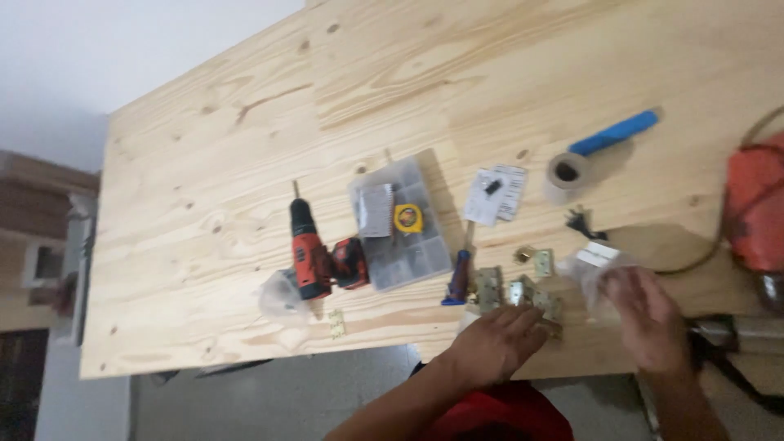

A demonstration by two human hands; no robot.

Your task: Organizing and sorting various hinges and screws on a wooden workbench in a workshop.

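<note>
Low in the frame, right of centre, the left hand (500,339) lies palm down on the wooden table (245,163), fingers spread flat and touching a cluster of brass hinges (523,290) just above it. At lower right, the right hand (649,314) closes its fingers on a clear plastic bag (600,265). A screwdriver (459,273) lies just left of the hinges; further left sit a clear organiser box (400,224) and a red cordless drill (314,253). A tape roll (566,174) sits at upper right.

free: far tabletop (506,57) | blocked: drill (310,249), organizer box (400,224), hinges (523,290)
</note>
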